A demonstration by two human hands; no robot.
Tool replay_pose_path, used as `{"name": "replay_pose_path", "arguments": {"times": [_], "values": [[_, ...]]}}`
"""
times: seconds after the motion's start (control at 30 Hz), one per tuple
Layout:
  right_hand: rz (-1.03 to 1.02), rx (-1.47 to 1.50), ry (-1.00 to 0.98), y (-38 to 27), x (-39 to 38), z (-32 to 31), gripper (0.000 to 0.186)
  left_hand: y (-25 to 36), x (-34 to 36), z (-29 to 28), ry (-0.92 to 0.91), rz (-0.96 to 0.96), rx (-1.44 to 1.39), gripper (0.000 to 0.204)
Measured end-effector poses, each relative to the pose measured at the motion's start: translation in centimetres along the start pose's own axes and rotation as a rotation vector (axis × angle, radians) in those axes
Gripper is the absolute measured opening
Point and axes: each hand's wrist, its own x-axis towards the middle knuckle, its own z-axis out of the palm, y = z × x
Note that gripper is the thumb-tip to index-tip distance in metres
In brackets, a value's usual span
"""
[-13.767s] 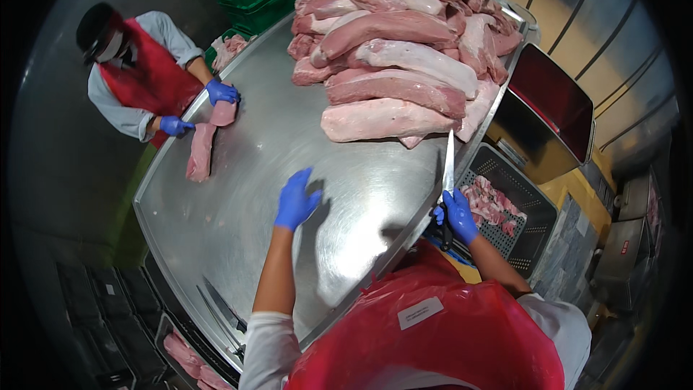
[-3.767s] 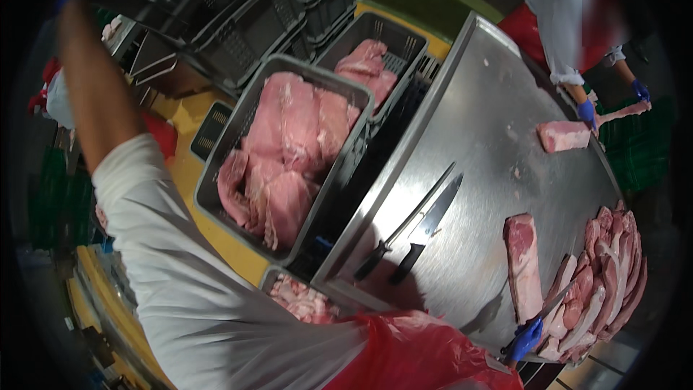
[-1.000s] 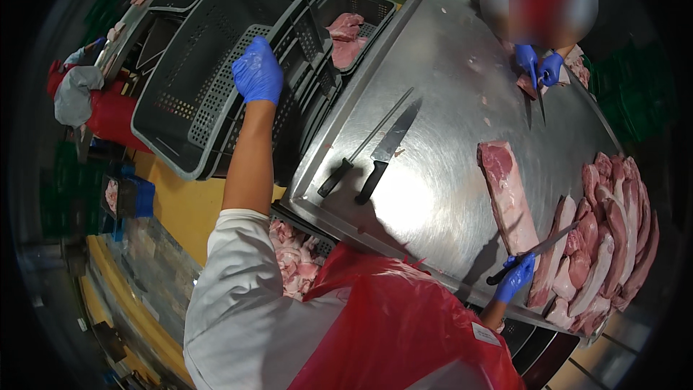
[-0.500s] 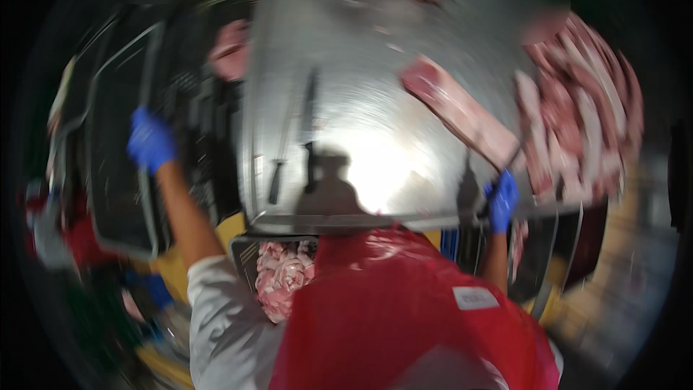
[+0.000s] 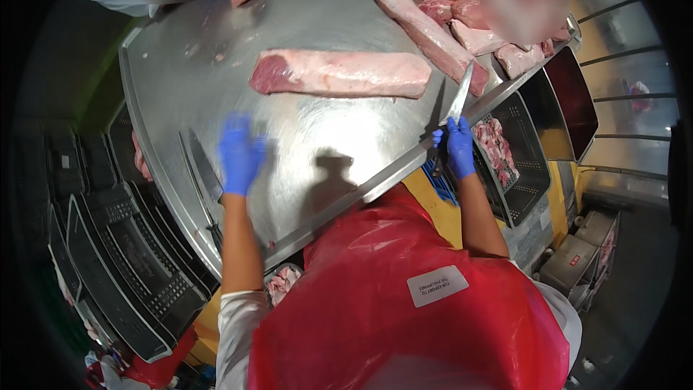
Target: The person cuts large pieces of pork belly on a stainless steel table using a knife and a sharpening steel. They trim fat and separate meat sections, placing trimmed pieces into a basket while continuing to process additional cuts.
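Head view shows the left hand point(image 5: 242, 155) in a blue glove, somewhat blurred, with nothing in its grip and its fingers loosely extended over the metal table point(image 5: 303, 22); whether it touches the surface cannot be told. On the table, just beyond that hand, a long slab of meat point(image 5: 343, 74) lies crosswise, its darker red end to the left.

Also gloved in blue, the right hand point(image 5: 460, 148) is closed around the black handle of a knife point(image 5: 460, 94) near the table's edge. The blade points away from the person, its tip overlapping the near end of a second slab point(image 5: 426, 32), which lies slanted beside a pile of meat point(image 5: 462, 11). Contact there is unclear.

Left of the left hand, another knife point(image 5: 205, 158) and a thin rod point(image 5: 192, 177) lie side by side, partly hidden by the forearm. Meat scraps point(image 5: 494, 148) sit in a dark crate point(image 5: 533, 166) at the right.
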Motion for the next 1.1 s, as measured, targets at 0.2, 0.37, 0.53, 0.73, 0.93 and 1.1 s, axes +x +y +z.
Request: {"name": "replay_pose_path", "arguments": {"times": [0.2,0.37,0.53,0.73,0.93,1.1], "values": [[0.174,0.081,-0.15,0.7,5.4,-0.6,0.01,18.9,10.6,5.8,-0.4,0.17,0.012,0.092],[0.096,-0.325,-0.355,-2.3,8.6,-3.2,0.015,14.7,12.4,11.3,-0.064,-0.187,-0.254,0.079],[0.216,-0.294,-0.708,-4.7,15.2,-3.8,0.022,13.5,11.9,16.0,0.121,-0.309,-0.234,0.067],[0.191,-0.197,-0.88,-3.6,20.4,0.6,0.027,12.5,13.7,17.0,0.176,-0.429,-0.177,0.053],[0.129,-0.212,-0.93,-2.7,19.9,7.6,0.03,5.4,14.6,16.3,0.188,-0.306,-0.132,0.052],[0.108,-0.433,-1.01,-2.8,16.1,10.9,0.029,-3.5,14.9,15.1,0.139,-0.432,0.016,0.052]]}}
